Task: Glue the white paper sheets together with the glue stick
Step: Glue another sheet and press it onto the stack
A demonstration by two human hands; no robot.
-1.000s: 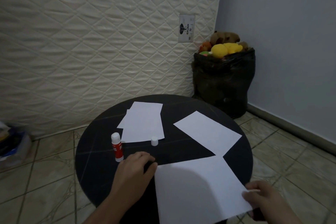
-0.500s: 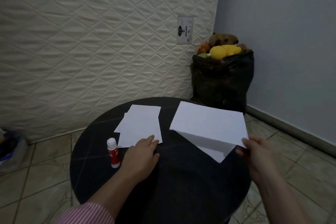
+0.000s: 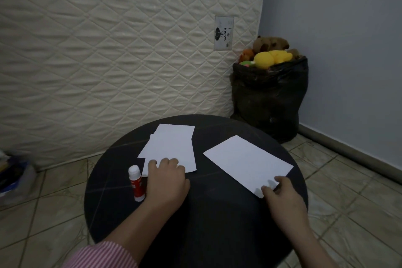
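Roughly, by size:
table: round black table (image 3: pixel 195 224), carries everything.
right sheet: white sheet (image 3: pixel 248 162) lying flat toward the table's right edge, skewed to it; whether 1 sheet or 2 stacked, cannot tell.
left stack: 2 overlapping white sheets (image 3: pixel 171 146) near the far-left edge, top one offset from the lower.
left hand: left hand (image 3: pixel 167 180) palm down, fingers curled onto the near edge of the left stack, pressing not pinching; anything under the palm is hidden.
right hand: right hand (image 3: pixel 280 193) on the near corner of the right sheet, fingertips on the paper, loose; no clear pinch, grip cannot tell.
glue stick: red glue stick (image 3: pixel 136 183) upright at the left edge, just beside the left hand, apart from it, white tip up; cap on or off, cannot tell.
step: likely squaring and pressing paper flat.
how to do it well: keep 1 hand anchoring, smooth from centre out to edges, line corners up before pressing, keep fingers off any wet glue.
risk: sheets slide on the slick top; stick tips if the left hand bumps it.
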